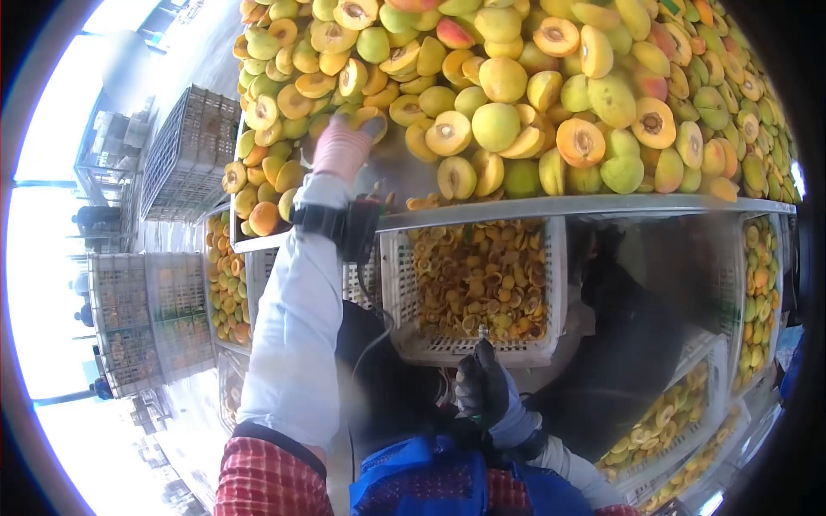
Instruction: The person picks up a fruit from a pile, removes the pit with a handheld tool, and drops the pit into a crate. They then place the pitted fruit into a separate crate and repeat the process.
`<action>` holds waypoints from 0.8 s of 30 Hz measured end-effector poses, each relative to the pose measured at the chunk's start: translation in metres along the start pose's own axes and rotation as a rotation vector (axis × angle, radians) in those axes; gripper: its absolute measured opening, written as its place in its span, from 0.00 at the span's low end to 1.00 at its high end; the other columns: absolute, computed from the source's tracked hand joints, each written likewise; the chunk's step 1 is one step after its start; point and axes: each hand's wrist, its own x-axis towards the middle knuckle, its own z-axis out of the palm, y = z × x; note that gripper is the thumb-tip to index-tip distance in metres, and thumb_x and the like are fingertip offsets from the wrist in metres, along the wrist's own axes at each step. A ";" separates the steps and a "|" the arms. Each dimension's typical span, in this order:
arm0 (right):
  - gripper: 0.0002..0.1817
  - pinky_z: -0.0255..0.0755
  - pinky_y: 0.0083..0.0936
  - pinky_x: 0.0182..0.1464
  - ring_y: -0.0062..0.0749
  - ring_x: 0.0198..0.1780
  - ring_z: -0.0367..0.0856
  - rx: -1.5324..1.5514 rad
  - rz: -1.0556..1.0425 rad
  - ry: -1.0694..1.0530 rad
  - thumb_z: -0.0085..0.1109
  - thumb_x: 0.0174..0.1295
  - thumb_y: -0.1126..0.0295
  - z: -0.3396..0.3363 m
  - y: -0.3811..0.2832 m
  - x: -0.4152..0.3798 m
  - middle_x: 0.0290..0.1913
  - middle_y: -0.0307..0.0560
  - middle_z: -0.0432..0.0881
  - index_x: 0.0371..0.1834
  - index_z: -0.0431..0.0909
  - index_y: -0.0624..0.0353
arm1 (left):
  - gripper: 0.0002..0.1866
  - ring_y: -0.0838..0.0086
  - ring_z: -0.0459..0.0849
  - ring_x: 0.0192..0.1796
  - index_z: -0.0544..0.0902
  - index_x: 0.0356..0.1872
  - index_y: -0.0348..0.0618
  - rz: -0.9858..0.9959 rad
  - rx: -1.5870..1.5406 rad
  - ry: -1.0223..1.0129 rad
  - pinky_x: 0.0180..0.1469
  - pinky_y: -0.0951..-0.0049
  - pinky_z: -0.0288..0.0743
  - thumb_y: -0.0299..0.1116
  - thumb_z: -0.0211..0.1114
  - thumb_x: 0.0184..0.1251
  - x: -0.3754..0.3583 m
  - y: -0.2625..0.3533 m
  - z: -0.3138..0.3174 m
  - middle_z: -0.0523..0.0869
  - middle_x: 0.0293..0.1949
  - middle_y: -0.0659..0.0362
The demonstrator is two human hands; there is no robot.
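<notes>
My left hand (pixel 342 148), in a pinkish covering with dark fingertips, reaches over the metal table's rim (pixel 516 209) and touches or nearly touches halved yellow-green fruit (pixel 370 120). Its fingers are blurred, so what they hold, if anything, cannot be made out. My right hand (pixel 482 383), in a dark glove, is closed around a small tool whose metal tip (pixel 483 332) points up. That hand is low, in front of a white crate (pixel 559 284) of small fruit pieces (pixel 482 275). Many halved fruits (pixel 581 142), some with pits showing, are heaped on the table.
Stacked crates (pixel 189 155) stand at the left, with more crates (pixel 129 318) below them. Fruit-filled crates (pixel 231 292) flank the table's underside, and another (pixel 662 421) is at the lower right. A cable (pixel 366 353) hangs near my left forearm. A dark-clothed leg (pixel 619 344) is right.
</notes>
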 end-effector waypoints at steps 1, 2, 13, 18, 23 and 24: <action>0.26 0.47 0.16 0.11 0.16 0.10 0.51 0.007 0.004 -0.012 0.42 0.67 0.39 0.001 -0.003 0.001 0.12 0.29 0.56 0.33 0.73 0.50 | 0.38 0.58 0.82 0.51 0.71 0.60 0.38 0.128 -0.035 -0.006 0.53 0.65 0.73 0.57 0.66 0.55 -0.007 0.002 0.000 0.81 0.50 0.45; 0.26 0.47 0.17 0.11 0.16 0.10 0.50 0.017 0.009 -0.022 0.42 0.67 0.39 0.003 -0.005 0.002 0.12 0.29 0.56 0.32 0.73 0.51 | 0.38 0.57 0.82 0.50 0.71 0.59 0.37 0.150 -0.111 -0.054 0.53 0.65 0.73 0.56 0.67 0.54 0.008 -0.005 0.012 0.82 0.50 0.44; 0.21 0.74 0.21 0.39 0.28 0.41 0.77 -0.386 -0.553 0.028 0.48 0.68 0.70 0.036 0.009 -0.014 0.48 0.48 0.76 0.63 0.63 0.63 | 0.20 0.76 0.77 0.48 0.72 0.55 0.38 0.125 -1.022 -0.430 0.51 0.74 0.73 0.31 0.65 0.63 -0.253 -0.018 0.012 0.80 0.44 0.58; 0.20 0.73 0.27 0.37 0.33 0.34 0.80 -0.978 -0.689 0.167 0.54 0.64 0.68 0.044 0.018 -0.015 0.36 0.49 0.81 0.56 0.67 0.66 | 0.25 0.78 0.77 0.45 0.75 0.53 0.38 -0.020 -1.139 -0.359 0.49 0.77 0.73 0.51 0.55 0.71 -0.308 -0.029 0.024 0.81 0.42 0.58; 0.19 0.71 0.35 0.36 0.47 0.35 0.80 -1.203 -0.797 0.210 0.57 0.62 0.67 0.040 0.029 -0.018 0.34 0.55 0.80 0.53 0.69 0.67 | 0.24 0.78 0.78 0.42 0.76 0.51 0.37 0.151 -0.990 -0.202 0.47 0.77 0.72 0.50 0.53 0.73 -0.322 -0.041 0.031 0.82 0.39 0.57; 0.19 0.71 0.36 0.36 0.49 0.35 0.80 -1.215 -0.805 0.211 0.57 0.62 0.67 0.040 0.031 -0.018 0.34 0.56 0.80 0.52 0.70 0.67 | 0.23 0.78 0.78 0.42 0.76 0.51 0.37 0.168 -0.992 -0.187 0.47 0.77 0.72 0.49 0.52 0.73 -0.324 -0.042 0.030 0.82 0.39 0.57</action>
